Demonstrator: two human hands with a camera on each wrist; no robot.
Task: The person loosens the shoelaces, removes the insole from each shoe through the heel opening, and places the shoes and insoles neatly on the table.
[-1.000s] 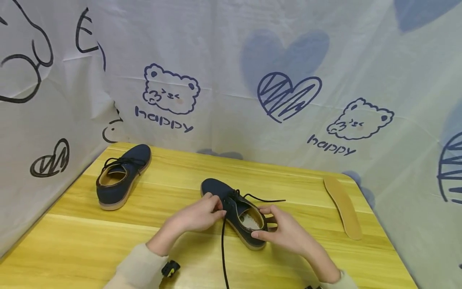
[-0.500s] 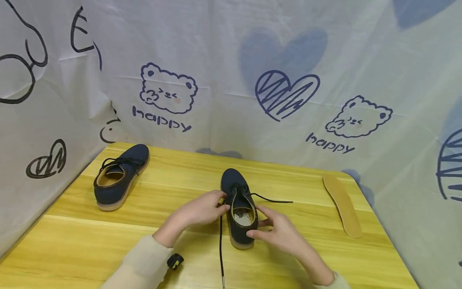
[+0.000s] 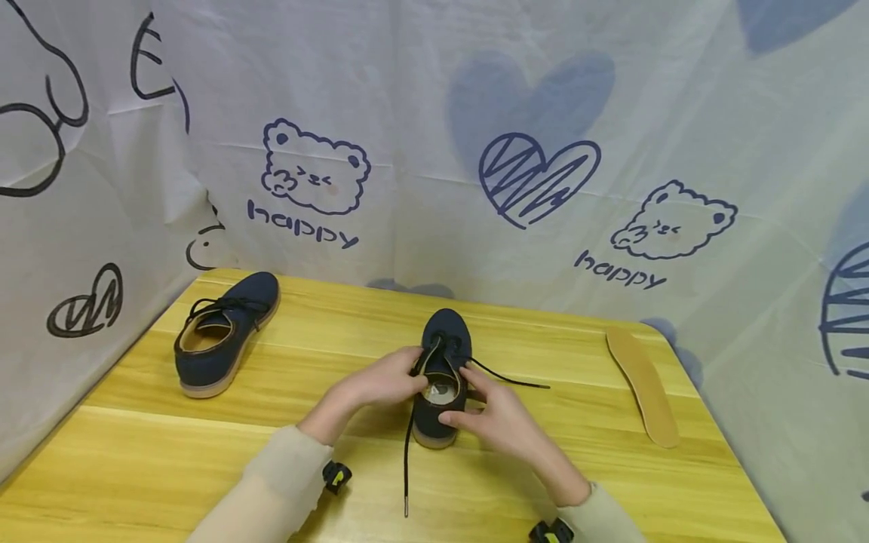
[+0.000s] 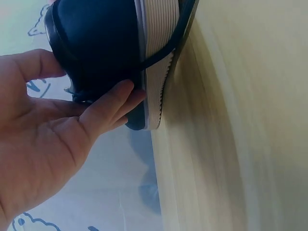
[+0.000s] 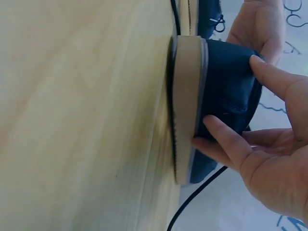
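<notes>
A navy lace-up shoe (image 3: pixel 444 339) stands in the middle of the yellow wooden table (image 3: pixel 136 452), toe pointing away from me. My left hand (image 3: pixel 414 373) grips its left side by the opening, with the thumb over the upper and the fingers against the navy shoe (image 4: pixel 96 43) near its ribbed sole (image 4: pixel 156 62). My right hand (image 3: pixel 458 396) holds the heel, pinching the navy shoe (image 5: pixel 231 82) between thumb and fingers above the tan sole (image 5: pixel 187 106). One loose black lace (image 3: pixel 406 467) trails toward me, and the other lace end (image 3: pixel 519 379) lies to the right.
A second navy shoe (image 3: pixel 220 332) with tied laces sits at the table's far left. A tan insole (image 3: pixel 645 392) lies near the right edge. A printed white cloth (image 3: pixel 543 113) hangs behind the table and along both sides.
Both hands have turned the middle shoe from a slant to toe-away and slid it slightly farther back. The long lace has followed it up the table.
</notes>
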